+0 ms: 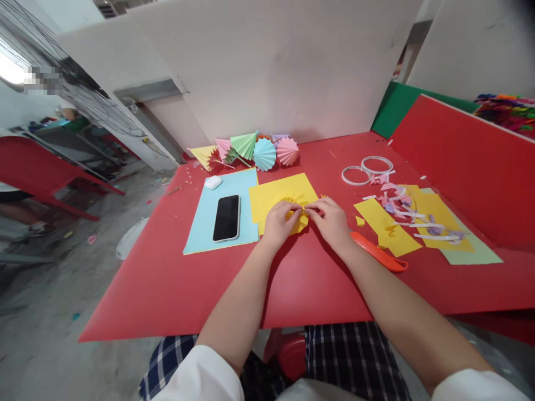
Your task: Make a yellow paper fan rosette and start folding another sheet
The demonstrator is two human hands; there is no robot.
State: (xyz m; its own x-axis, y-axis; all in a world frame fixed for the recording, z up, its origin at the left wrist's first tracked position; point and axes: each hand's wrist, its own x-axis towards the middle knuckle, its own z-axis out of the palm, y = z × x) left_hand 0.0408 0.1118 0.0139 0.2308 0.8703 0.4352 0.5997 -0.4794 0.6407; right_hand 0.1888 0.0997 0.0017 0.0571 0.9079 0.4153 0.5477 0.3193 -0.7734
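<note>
Yellow pleated paper point(300, 224) over worktop point(167, 289), pinched by fingertips of left hand point(281, 224) and right hand point(331, 221). Phone point(227, 218) at 9 o'clock from it, parasols point(264, 155) 11, rings point(355, 183) 2, orange tool point(378, 253) 4.

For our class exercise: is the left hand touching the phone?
Apart: the head view plainly shows light-blue paper between the left hand and the phone.

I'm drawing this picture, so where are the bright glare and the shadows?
Glare in the head view: the bright light at upper left; in the head view, a soft shadow on the red table beside the left forearm; in the head view, a dark upper-right corner.
</note>
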